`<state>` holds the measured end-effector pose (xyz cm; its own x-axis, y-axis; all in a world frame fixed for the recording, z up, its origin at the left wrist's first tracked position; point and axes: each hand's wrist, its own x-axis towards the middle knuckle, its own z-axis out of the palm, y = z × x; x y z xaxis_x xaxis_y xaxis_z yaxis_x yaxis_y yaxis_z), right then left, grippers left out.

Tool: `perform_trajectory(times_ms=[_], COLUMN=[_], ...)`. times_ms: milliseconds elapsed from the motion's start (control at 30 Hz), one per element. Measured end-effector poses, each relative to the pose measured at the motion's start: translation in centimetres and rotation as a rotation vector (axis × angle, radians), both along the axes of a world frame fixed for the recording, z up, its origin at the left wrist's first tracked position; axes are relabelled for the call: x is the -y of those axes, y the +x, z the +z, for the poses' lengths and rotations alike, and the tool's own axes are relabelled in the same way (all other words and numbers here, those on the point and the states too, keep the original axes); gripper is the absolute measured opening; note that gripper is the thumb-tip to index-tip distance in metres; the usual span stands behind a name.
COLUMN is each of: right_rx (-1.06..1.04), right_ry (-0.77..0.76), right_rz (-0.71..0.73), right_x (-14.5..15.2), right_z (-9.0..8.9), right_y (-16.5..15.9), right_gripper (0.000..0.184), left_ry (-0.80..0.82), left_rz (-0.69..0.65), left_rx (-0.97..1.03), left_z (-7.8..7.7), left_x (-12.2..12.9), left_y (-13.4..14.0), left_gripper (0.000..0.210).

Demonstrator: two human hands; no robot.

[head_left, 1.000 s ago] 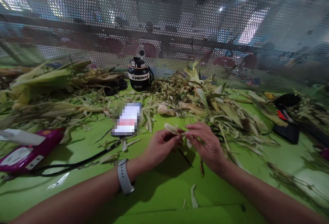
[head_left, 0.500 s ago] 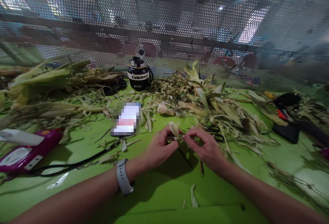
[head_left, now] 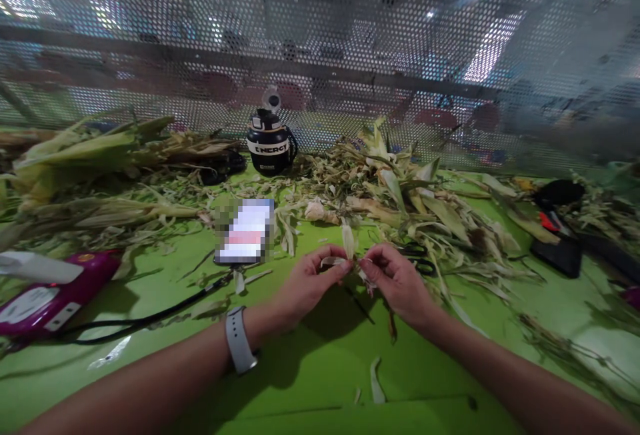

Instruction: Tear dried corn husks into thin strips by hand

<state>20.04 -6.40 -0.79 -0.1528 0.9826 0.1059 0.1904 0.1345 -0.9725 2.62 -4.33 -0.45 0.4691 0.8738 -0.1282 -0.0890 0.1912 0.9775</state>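
My left hand (head_left: 320, 278) pinches a small bundle of pale corn husk strips (head_left: 349, 240) above the green table (head_left: 320, 368). One strip stands upright from the fingertips and another points left. Close beside it, my right hand (head_left: 397, 282) is closed, thumb against fingers, on the other end of the same bundle. Thin, pinkish-white shreds (head_left: 368, 283) hang below the right fingertips. How the strips are joined is too small to tell. Black-handled scissors (head_left: 424, 258) lie just behind my right hand, partly covered by husks.
A heap of dried husks (head_left: 430, 205) spreads behind my hands, with more husks (head_left: 85, 162) at left. A black jug (head_left: 269, 145) stands at the back before a perforated metal screen (head_left: 320, 42). A phone (head_left: 246, 232), cable (head_left: 165, 320) and magenta power strip (head_left: 60, 302) lie left.
The husk strip at my left fingertips has turned more upright and moved slightly right. Thin shreds now show hanging beneath my right fingers. Both hands stay close together.
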Motion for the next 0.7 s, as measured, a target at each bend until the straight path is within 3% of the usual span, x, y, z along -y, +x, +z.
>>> perform_trajectory(times_ms=[333, 467, 533, 700], right_rx=[-0.046, 0.098, 0.260, 0.735], right_ry=[-0.116, -0.091, 0.043, 0.609], right_rz=[0.028, 0.058, 0.024, -0.017], right_x=[0.03, 0.26, 0.37, 0.44], right_z=[-0.31, 0.09, 0.26, 0.29], right_y=[-0.31, -0.52, -0.44, 0.12], right_gripper=[0.029, 0.027, 0.021, 0.018], left_ry=[0.035, 0.007, 0.000, 0.011], left_rz=[0.065, 0.129, 0.154, 0.200], left_rx=[0.040, 0.027, 0.021, -0.013], left_z=[-0.15, 0.09, 0.19, 0.06], left_x=[0.06, -0.33, -0.44, -0.48], left_y=[0.23, 0.10, 0.11, 0.13], left_gripper=[0.028, 0.026, 0.027, 0.029])
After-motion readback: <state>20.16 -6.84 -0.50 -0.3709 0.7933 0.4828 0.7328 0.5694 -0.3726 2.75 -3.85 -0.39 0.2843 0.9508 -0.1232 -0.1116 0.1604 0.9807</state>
